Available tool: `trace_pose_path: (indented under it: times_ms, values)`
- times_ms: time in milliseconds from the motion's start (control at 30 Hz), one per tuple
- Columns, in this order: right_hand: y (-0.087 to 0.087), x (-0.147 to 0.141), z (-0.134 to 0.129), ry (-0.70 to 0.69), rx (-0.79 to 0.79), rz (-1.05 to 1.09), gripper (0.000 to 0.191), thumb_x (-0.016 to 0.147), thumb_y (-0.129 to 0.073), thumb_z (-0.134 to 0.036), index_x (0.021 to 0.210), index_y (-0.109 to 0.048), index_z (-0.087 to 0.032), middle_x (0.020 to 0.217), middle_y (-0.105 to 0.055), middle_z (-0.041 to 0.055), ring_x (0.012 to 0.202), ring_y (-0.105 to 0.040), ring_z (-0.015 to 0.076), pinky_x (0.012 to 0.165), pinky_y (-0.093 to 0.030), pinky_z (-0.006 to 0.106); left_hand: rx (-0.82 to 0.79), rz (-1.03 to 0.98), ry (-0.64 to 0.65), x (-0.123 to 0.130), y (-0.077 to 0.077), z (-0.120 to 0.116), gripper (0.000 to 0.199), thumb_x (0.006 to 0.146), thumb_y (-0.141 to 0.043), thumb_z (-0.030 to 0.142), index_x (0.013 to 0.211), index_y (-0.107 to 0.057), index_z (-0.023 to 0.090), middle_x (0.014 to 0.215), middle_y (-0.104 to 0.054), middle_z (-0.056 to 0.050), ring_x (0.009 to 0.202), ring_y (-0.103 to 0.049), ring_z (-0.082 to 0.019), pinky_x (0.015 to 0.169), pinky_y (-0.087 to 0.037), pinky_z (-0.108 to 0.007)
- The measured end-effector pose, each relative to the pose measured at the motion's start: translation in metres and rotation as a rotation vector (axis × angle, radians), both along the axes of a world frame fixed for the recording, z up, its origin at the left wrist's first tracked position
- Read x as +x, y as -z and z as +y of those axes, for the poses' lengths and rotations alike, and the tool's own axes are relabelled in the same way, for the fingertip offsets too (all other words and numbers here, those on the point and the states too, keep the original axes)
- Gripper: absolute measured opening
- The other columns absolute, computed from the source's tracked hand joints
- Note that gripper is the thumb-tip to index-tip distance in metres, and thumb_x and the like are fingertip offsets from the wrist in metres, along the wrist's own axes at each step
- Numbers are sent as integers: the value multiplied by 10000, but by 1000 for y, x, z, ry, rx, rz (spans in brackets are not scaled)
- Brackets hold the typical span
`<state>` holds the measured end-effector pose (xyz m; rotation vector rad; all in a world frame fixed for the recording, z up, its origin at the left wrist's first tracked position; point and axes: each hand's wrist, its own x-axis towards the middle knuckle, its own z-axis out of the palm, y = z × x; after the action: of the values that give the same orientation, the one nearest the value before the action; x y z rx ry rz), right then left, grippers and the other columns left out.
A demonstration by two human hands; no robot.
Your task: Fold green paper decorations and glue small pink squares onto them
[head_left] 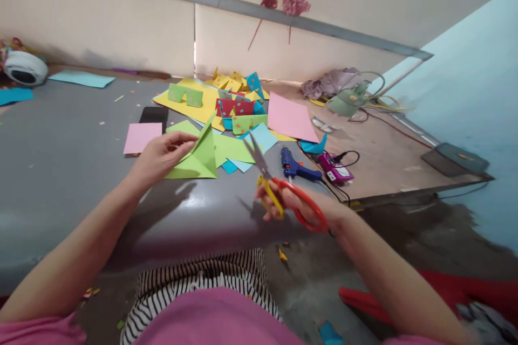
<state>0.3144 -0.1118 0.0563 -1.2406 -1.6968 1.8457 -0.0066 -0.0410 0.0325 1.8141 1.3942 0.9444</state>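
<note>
Green sheet (208, 159): on the surface (81, 145), folded, no dots visible
Left grip (162, 153): clamped on its raised flap
Right grip (285, 198): clamped around scissors (262, 164), clear of paper
Dotted pieces (243, 109): several behind, seemingly finished

Nearer you than the glossy grey worktop (81, 145), you wear a plain pink fabric top (218, 321). Its pink left sleeve (44, 330) and right sleeve (413, 341) leave your left hand (162, 153), right hand (289, 199) and both forearms bare. Between worktop and top, your striped fabric garment (202, 281) alternates black with white, duller and beige-toned closest to the worktop's edge.
</note>
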Motion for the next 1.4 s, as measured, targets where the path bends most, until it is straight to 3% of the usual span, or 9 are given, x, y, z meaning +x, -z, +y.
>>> trace_pose_path:
  times_ms: [233, 400, 500, 667, 800, 967, 1067, 1267, 1400]
  values:
    - [43, -40, -45, -208, -141, 428, 850, 795, -396, -887, 1225, -572, -175, 925, -486, 28, 754, -521, 146, 725, -566, 323, -443, -506, 331, 41, -17, -46, 325, 658, -824, 445, 859, -729, 208, 939, -764, -56, 878, -685, -216, 827, -522, -351]
    - [52, -39, -45, -215, -103, 461, 767, 861, -390, -825, 1211, -573, -167, 888, -445, 8, 691, -448, 113, 700, -549, 292, -181, -553, -109, 11, -10, -45, 273, 736, -763, 455, 750, -674, 197, 731, -710, -6, 691, -621, -129, 706, -484, -259]
    - [50, -35, -42, -143, -98, 400, 740, 849, -444, -815, 1191, -570, -172, 863, -448, 1, 708, -471, 118, 718, -558, 301, -61, -239, -243, -15, -2, -40, 330, 857, -614, 510, 891, -688, 190, 718, -690, -20, 683, -622, -151, 720, -489, -277]
    - [32, -39, -27, -19, -87, 206, 738, 783, -489, -858, 1095, -573, -194, 832, -446, -9, 681, -472, 124, 659, -553, 308, -7, 581, -165, -24, 13, -14, 519, 867, -533, 516, 1212, -633, 141, 1105, -706, -167, 1042, -638, -319, 904, -464, -404]
    - [21, -48, -3, 145, 85, 2, 709, 774, -461, -878, 984, -538, -206, 836, -514, 6, 651, -500, 131, 571, -486, 291, -195, 678, -45, -16, 16, 10, 427, 753, -642, 480, 1050, -636, 174, 973, -726, -136, 949, -664, -315, 778, -470, -353]
    - [27, -63, 40, 400, 427, -308, 491, 757, -733, -605, 949, -484, -228, 948, -617, 38, 817, -595, 187, 751, -487, 354, -310, 564, 98, -9, 5, 12, 302, 737, -632, 525, 715, -546, 236, 692, -658, -16, 641, -602, -192, 555, -394, -278]
    - [36, -72, 54, 466, 401, -232, 502, 672, -815, -518, 885, -459, -235, 802, -555, -28, 715, -552, 158, 693, -465, 332, -448, 276, 211, -12, -6, 7, 351, 752, -634, 570, 717, -528, 237, 669, -624, 8, 586, -556, -153, 519, -373, -256]
    - [35, -89, 46, 621, 293, 271, 464, 653, -801, -425, 807, -402, -244, 646, -421, -101, 548, -462, 92, 541, -376, 256, -556, -376, 80, -22, -7, -4, 446, 753, -628, 623, 931, -670, 216, 955, -738, -97, 834, -696, -237, 662, -544, -316]
    - [21, -94, 40, 716, 402, 273, 397, 728, -737, -428, 820, -391, -255, 661, -401, -94, 549, -430, 92, 544, -370, 262, -592, -636, 138, -5, 13, -26, 497, 736, -737, 419, 1186, -651, 227, 1308, -675, -136, 1131, -682, -282, 927, -576, -404]
